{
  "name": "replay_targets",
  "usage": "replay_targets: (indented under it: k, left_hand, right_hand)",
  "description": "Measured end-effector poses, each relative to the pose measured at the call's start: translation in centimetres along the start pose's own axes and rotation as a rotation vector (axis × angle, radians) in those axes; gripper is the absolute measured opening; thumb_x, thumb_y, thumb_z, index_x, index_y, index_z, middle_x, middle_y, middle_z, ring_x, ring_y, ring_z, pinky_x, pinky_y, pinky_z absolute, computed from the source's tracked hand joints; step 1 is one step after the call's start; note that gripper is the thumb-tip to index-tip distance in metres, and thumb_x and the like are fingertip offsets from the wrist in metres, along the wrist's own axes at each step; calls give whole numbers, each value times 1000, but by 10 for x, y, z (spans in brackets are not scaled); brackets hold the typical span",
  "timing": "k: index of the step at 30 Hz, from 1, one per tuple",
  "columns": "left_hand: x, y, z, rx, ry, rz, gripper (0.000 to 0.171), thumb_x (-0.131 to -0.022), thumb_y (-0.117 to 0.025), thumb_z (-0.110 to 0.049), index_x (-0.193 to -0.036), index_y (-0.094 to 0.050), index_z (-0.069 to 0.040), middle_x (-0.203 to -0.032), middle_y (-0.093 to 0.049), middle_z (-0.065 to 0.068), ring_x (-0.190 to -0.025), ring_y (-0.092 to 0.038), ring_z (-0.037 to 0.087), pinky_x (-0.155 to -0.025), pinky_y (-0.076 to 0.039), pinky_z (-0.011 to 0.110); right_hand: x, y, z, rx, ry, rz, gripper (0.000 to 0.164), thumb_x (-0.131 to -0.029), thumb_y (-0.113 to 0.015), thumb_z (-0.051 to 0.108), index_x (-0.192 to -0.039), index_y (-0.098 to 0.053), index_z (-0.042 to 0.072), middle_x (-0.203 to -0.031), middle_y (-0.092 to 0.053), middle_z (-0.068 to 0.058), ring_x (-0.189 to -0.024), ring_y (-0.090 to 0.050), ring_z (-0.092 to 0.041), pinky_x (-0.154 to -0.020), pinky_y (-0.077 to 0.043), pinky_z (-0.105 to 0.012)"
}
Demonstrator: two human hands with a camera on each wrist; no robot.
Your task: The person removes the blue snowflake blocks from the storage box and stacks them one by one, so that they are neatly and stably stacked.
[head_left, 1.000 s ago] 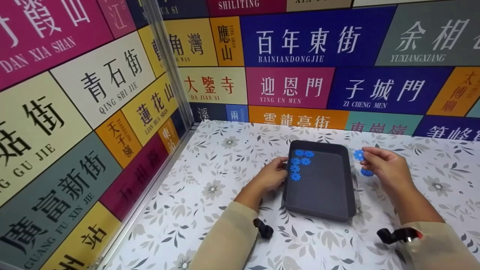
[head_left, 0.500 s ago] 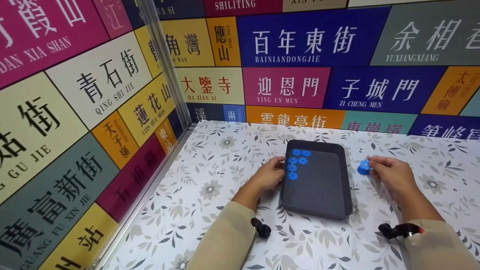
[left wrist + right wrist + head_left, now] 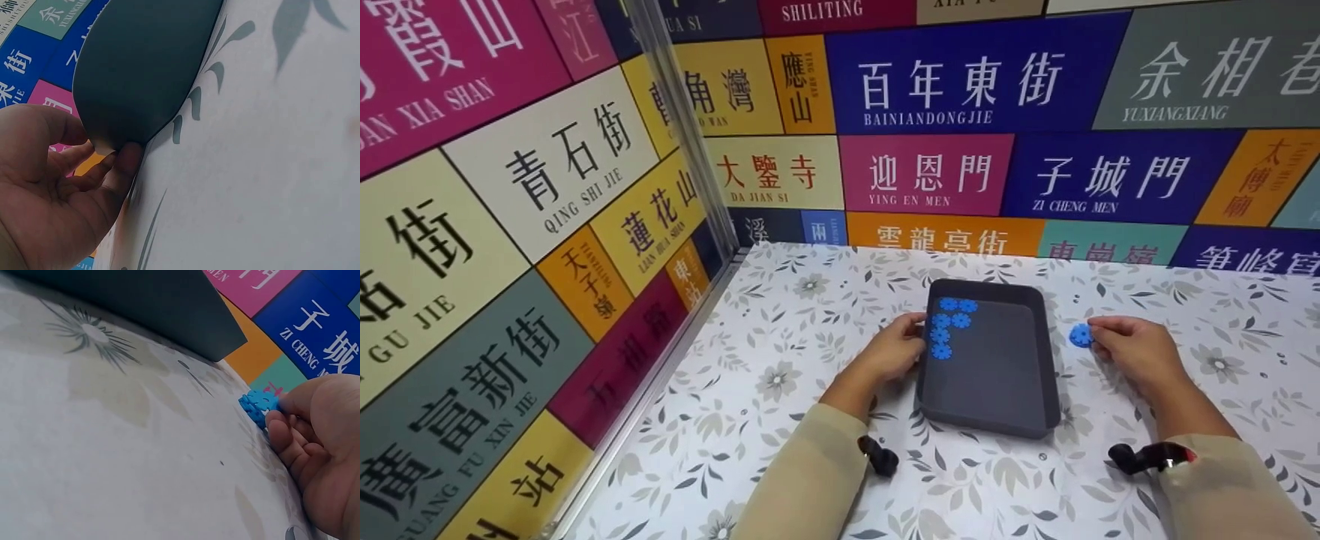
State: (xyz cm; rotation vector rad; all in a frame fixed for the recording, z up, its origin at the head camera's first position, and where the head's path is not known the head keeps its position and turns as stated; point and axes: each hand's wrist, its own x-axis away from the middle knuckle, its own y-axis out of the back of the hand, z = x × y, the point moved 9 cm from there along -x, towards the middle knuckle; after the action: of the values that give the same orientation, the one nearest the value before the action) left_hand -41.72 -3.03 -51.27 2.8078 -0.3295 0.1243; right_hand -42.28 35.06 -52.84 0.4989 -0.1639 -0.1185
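In the head view, a dark grey rectangular tray lies on the table with several blue notched plastic discs along its upper left part. My left hand is at the tray's left side; in the left wrist view its thumb and fingers grip the dark wall. To the right of the tray, my right hand pinches a blue notched disc between thumb and index finger. In the right wrist view this flower-shaped disc sits at the top of a small stack of such discs, close over the tablecloth.
A white cloth with grey leaves and flowers covers the table. Coloured sign-printed walls stand behind and to the left, meeting at a clear corner strip. Black wrist devices sit on both sleeves.
My right hand has lowered a blue disc from above onto the other blue discs beside the tray. My left hand stays at the tray's side. The head view has shifted slightly.
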Motion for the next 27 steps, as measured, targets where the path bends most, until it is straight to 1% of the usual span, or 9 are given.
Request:
replay_targets:
  k: [4,9,17,21,24,27]
  left_hand:
    - [-1,-2,-1,4,2,3,58,-98,-59,-7,-156,-54,-12,-150,-64,13,-127,-65,24,-99,-60,38]
    - [-1,-4,-2,-3,0,10,56,-100,-58,-8,-155,-54,-13,-149,-64,12,-127,-65,23,-98,-60,38]
    - [1,-2,-2,-21,-15,10,61,-95,-55,-7,-156,-53,-11,-150,-64,13,-122,-66,22,-89,-60,33]
    - [1,-2,-3,-28,-9,7,61,-96,-55,-8,-157,-53,-13,-151,-64,13,-123,-66,22,-88,-59,32]
    - [2,-1,-2,-32,9,0,60,-97,-56,-10,-157,-53,-15,-152,-63,12,-125,-65,23,-89,-60,33]
    - [3,0,-2,-14,14,3,60,-98,-57,-10,-157,-53,-15,-153,-62,12,-126,-65,23,-89,-60,34]
  right_hand:
    - [1,3,0,7,9,-9,50,-107,-63,36,-143,-64,2,-92,-73,16,-83,-67,-3,-75,-60,-19]
    - [1,5,-2,12,-7,-25,50,-108,-63,34,-145,-63,1,-94,-71,17,-85,-68,-1,-77,-61,-18]
    - [0,3,-1,4,32,-22,48,-108,-63,29,-144,-62,-2,-93,-73,16,-83,-70,0,-76,-61,-19]
    - [1,4,-2,3,24,-28,48,-108,-62,30,-145,-62,-1,-96,-73,14,-83,-70,0,-76,-61,-19]
    - [1,4,-1,-26,14,-37,49,-108,-63,30,-146,-62,-2,-98,-73,12,-84,-70,-1,-77,-61,-19]
    - [3,5,2,-61,11,-63,49,-108,-62,31,-146,-62,0,-98,-72,11,-84,-69,-1,-76,-61,-19]
